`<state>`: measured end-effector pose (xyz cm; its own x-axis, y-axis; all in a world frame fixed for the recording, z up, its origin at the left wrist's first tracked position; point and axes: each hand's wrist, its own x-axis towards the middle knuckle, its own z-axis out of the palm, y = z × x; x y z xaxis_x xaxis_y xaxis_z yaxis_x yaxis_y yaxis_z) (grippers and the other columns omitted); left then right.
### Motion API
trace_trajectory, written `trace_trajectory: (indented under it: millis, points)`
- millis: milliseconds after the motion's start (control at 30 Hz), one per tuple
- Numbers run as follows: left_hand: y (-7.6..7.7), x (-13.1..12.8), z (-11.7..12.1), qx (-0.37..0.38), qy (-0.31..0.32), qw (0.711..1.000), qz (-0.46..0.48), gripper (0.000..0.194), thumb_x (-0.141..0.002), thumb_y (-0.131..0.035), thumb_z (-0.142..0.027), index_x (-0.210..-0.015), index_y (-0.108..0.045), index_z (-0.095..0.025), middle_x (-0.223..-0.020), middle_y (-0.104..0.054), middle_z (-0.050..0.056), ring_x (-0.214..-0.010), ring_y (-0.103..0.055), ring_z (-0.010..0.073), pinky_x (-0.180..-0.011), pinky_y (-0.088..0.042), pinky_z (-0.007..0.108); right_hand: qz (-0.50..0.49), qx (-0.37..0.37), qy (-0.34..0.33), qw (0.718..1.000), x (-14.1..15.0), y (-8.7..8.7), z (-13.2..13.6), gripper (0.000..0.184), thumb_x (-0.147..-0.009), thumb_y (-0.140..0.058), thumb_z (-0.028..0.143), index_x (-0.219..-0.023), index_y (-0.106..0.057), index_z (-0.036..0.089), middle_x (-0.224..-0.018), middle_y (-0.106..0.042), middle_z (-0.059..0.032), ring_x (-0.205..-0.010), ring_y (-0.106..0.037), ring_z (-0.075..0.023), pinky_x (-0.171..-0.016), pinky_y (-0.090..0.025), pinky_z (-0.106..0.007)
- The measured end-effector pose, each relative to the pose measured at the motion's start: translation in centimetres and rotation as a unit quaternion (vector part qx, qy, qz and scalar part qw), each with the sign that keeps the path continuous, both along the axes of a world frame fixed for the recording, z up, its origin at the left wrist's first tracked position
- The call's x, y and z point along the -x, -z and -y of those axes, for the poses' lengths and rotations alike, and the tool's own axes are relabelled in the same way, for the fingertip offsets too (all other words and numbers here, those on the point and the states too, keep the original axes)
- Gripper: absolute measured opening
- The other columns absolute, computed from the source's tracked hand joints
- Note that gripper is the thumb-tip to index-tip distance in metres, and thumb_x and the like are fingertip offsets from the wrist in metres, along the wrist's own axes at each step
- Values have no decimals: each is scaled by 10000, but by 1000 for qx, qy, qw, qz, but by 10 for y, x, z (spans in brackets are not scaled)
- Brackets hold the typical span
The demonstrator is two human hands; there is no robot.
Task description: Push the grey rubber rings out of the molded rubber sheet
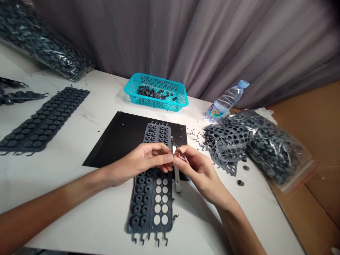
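No writing is readable anywhere; the water bottle (225, 101) shows only a blurred multicolour label. A grey rubber grommet sheet (151, 191), partly punched to round holes, lies on a matte black mat (119, 138) on the white table (66, 177). The left hand (145, 161) pinches the sheet's middle, while the right hand (196, 166) is closed on steel tweezers (175, 166).
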<state>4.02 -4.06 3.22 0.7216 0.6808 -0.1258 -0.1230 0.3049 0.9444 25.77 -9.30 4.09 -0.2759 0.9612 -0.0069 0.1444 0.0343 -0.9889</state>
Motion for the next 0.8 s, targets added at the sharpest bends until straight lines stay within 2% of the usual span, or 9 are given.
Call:
trace_trajectory:
  millis: [133,233,333,400,500,633,800]
  points:
    - [0,1,-1,57,-8,998,16,216,-982,-782,-348,-1126,-747,-190,-990,-756,34,-971,-710,138,-908,-552,253,-7,-21,48,999,-2,-1,-1,248,-1054,-654,477,-1072,-697,233,-868,-618,-9,-799,-581,-178,-750,-482,-319]
    - [-1,3,-2,65,-13,997,35,212,-1001,-766,-331,-1165,-741,-199,-1010,-763,31,-1002,-724,128,-937,-551,237,18,-49,86,995,-7,-2,-2,302,-1074,-613,491,-1173,-750,241,-829,-613,-19,-837,-625,-207,-778,-512,-347]
    - [-2,3,-2,64,-16,996,53,210,-1015,-752,-317,-1192,-730,-206,-1042,-773,31,-1013,-737,119,-944,-559,222,62,-100,101,988,-12,-1,-3,303,-1071,-631,462,-1230,-783,254,-949,-700,-57,-934,-668,-239,-842,-534,-379]
    - [-3,3,-2,63,-20,996,63,187,-1020,-748,-307,-1171,-716,-201,-1034,-784,31,-991,-750,113,-927,-569,212,86,-132,100,982,-14,-1,-3,301,-1081,-621,438,-1264,-788,268,-1057,-744,-74,-992,-683,-252,-885,-540,-395]
    - [-4,3,-2,60,-33,994,80,144,-1016,-753,-287,-1084,-673,-187,-1019,-799,37,-952,-771,109,-886,-586,199,123,-168,93,974,-15,-1,-2,332,-1103,-588,397,-1361,-759,277,-1021,-760,-66,-1003,-688,-250,-907,-542,-393]
    - [-3,4,-4,31,-47,995,80,188,-1004,-769,-281,-1080,-634,-174,-981,-813,54,-917,-793,122,-842,-609,195,152,-190,68,968,-15,-3,1,369,-1116,-568,346,-1444,-709,255,-970,-744,-60,-929,-680,-224,-807,-537,-345]
    - [-3,3,-7,-6,-51,996,72,206,-990,-788,-278,-1099,-658,-159,-972,-821,60,-966,-808,149,-863,-632,205,160,-196,43,966,-15,-5,2,337,-1118,-563,312,-1402,-729,244,-955,-725,-52,-867,-665,-199,-752,-509,-317]
